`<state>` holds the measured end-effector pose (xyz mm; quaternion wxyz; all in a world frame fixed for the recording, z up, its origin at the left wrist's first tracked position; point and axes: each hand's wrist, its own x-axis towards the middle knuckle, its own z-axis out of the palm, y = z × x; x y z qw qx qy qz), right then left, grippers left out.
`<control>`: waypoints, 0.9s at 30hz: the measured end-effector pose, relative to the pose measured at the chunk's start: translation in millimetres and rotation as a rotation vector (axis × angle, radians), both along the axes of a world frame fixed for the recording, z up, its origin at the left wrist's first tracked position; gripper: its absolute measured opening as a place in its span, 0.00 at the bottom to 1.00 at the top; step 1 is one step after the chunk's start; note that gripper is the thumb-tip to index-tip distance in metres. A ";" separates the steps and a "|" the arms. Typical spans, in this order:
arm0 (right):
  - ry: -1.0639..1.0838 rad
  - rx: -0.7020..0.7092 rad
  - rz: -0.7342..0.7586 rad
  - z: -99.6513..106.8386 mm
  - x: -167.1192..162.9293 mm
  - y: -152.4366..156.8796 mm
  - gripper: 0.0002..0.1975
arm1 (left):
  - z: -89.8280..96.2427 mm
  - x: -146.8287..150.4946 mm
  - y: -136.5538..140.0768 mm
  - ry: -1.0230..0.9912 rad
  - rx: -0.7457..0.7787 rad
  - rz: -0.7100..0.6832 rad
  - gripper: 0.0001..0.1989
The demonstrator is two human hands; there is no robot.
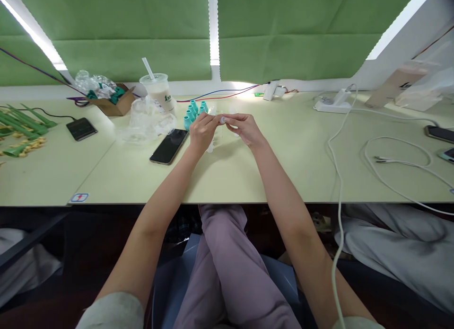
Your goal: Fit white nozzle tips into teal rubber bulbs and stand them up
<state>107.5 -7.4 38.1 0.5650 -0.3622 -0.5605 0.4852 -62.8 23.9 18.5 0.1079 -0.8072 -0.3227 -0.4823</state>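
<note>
Over the table, my left hand [202,134] and my right hand [247,128] meet fingertip to fingertip. Pinched between them is a small white round piece [222,120], too small for me to name its kind. Both hands are closed on it. A group of small teal bottle-shaped pieces [190,112] stands upright just beyond my left hand, partly covered by it. Below and behind the fingers lie several small whitish translucent pieces [210,146], mostly hidden.
Left of my arm lie a black phone [169,146], a crumpled plastic bag [144,120], a drink cup [158,90] with a straw and a cardboard box [115,104]. Green stems [24,125] are farther left. A white cable [335,154] runs from a power strip [331,105] past my right arm.
</note>
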 end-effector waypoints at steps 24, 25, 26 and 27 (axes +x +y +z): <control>0.099 -0.023 -0.013 -7.2 -12.3 0.8 0.16 | -1.3 -2.9 -1.0 0.009 0.002 0.012 0.23; 0.102 -0.025 -0.017 -6.6 -13.0 0.6 0.17 | -0.8 -2.4 -1.2 0.000 0.001 0.019 0.23; 0.101 -0.028 -0.022 -5.7 -13.5 0.2 0.18 | -0.1 -1.8 -1.5 -0.014 0.005 0.024 0.22; 0.097 -0.032 -0.026 -4.6 -13.8 -0.2 0.18 | 0.8 -1.1 -1.7 -0.029 0.016 0.030 0.22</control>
